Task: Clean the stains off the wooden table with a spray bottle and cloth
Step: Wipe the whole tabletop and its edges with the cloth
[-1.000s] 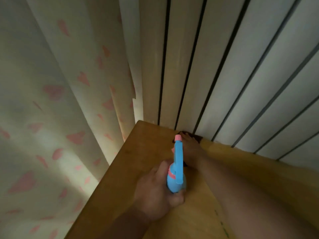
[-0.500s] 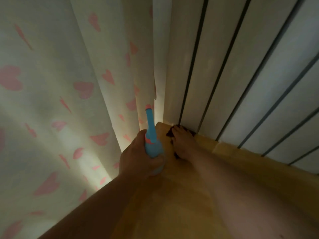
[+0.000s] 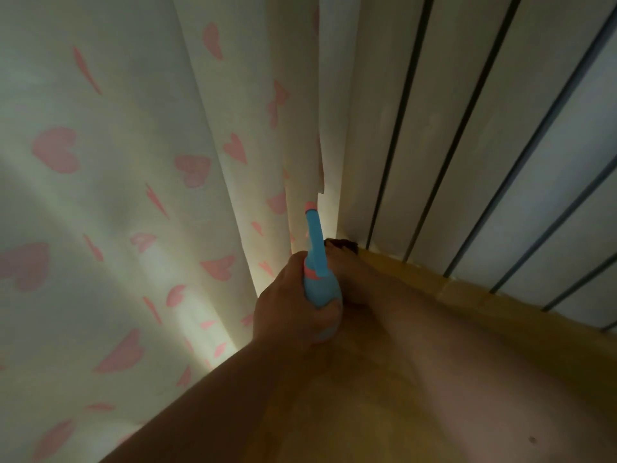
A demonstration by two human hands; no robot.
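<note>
In a dim corner of a room, a person's left hand (image 3: 287, 312) wraps its fingers and thumb tightly round the bulb-shaped body of a blue plastic spray bottle with a pink nozzle tip (image 3: 316, 259), held above the near edge of the yellow-brown wooden table (image 3: 500, 315). The right hand (image 3: 355, 282) reaches to the table's far corner, its fingers on a dark crumpled cloth (image 3: 345, 243) pushed against the pale grooved wall panelling (image 3: 500, 128). Whether those fingers lie flat or pinch the cloth cannot be told in the gloom. The nozzle points up and away, just beside the cream curtain printed with pink hearts (image 3: 133, 162). A squeeze from here would likely wet the fabric or the wall instead of the wood, and stains could go unseen in such low light.
</note>
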